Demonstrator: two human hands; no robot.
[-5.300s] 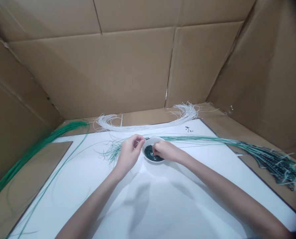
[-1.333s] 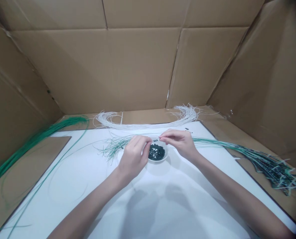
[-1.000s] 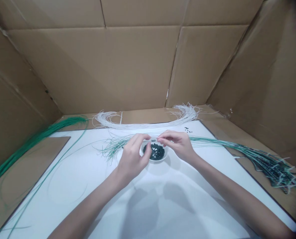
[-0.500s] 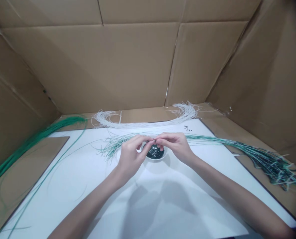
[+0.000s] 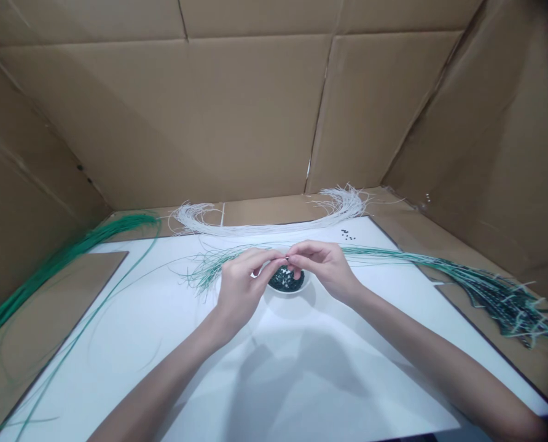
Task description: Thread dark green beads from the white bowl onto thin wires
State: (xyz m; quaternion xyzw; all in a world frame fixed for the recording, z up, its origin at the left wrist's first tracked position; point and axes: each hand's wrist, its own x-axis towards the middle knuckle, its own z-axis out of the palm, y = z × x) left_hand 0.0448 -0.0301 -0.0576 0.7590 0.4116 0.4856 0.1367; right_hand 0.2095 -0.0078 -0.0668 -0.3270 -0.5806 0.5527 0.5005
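My left hand point(image 5: 241, 283) and my right hand point(image 5: 324, 265) meet fingertip to fingertip just above a small white bowl point(image 5: 289, 292) of dark green beads point(image 5: 287, 280). Thumb and index finger are pinched together on each hand. A tiny dark bead point(image 5: 287, 259) shows at the right fingertips. A thin green string point(image 5: 138, 274) arcs from the left towards my left hand, whose fingertips pinch it; its end is too fine to make out. Behind both hands lies a bundle of green strings point(image 5: 375, 251), strung with dark beads point(image 5: 504, 304) at its right end.
A bundle of white strings point(image 5: 265, 231) curves along the back of the white board point(image 5: 172, 368). Loose green strings point(image 5: 71, 264) lie at the left. Several dark beads point(image 5: 348, 236) are scattered at the back right. Cardboard walls point(image 5: 255, 116) enclose the back and sides.
The fingertips stay together above the bowl, with only a slight shift of the fingers. The view has tilted a little. The bundles and bowl lie as before.
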